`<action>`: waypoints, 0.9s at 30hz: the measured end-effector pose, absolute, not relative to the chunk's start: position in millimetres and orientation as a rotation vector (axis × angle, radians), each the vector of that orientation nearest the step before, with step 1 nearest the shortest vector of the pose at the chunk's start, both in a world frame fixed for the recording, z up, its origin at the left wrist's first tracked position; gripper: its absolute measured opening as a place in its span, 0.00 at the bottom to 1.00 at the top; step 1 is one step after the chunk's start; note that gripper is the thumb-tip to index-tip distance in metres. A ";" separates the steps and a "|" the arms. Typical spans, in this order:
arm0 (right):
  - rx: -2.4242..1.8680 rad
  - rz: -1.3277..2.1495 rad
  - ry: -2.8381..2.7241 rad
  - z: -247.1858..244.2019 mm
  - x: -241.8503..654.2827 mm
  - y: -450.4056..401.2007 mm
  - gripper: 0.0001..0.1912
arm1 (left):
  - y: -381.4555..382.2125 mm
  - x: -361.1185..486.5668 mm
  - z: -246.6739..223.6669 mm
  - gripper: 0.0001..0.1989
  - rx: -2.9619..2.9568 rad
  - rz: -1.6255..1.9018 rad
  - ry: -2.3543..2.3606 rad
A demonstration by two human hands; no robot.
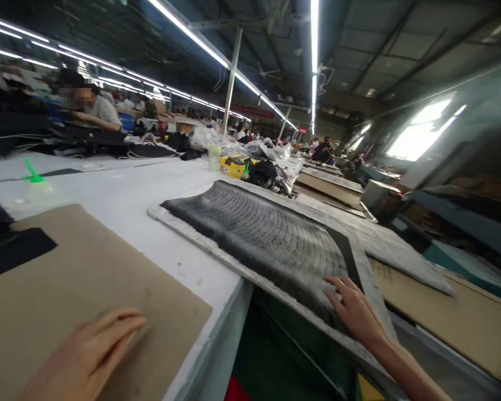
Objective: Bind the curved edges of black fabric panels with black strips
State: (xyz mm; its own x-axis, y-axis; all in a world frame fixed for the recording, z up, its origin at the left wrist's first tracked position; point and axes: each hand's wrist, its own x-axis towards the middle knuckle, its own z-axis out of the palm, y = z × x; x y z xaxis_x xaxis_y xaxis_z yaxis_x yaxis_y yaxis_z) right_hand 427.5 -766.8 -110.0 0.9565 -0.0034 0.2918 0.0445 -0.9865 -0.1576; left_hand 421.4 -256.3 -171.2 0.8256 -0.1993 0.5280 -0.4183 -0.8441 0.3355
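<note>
A brown cardboard sheet (121, 267) lies on the white table at the lower left. Over it is my left hand (92, 345), its fingers close together and slightly bent; nothing shows in them. To the right, a black and grey sheet with a curved scale-like pattern (271, 234) rests on a pale board (221, 253). My right hand (353, 303) is at the near right corner of this sheet, fingers spread and fingertips at its surface. Black fabric (20, 250) lies on the cardboard's left part.
On the white table (137, 189) stand a green-tipped bottle (37, 181) and a yellow box (234, 166), beside plastic bags (271, 153). Another person (96, 108) sits at the upper left near dark fabric. Stacked boards (329, 186) are at the right.
</note>
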 end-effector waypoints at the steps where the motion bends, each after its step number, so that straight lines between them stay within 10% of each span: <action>1: -2.952 -0.431 0.021 -112.3 415.3 -791.4 0.19 | -286.7 425.2 -163.7 0.14 2.520 0.624 -0.591; 12: -3.089 -0.148 -0.352 -116.5 379.3 -838.0 0.13 | -582.0 432.6 -113.3 0.23 2.208 0.160 -1.375; 27: -2.929 -0.104 -0.518 -126.7 404.6 -863.8 0.12 | -624.3 434.5 -153.9 0.20 2.311 0.216 -1.433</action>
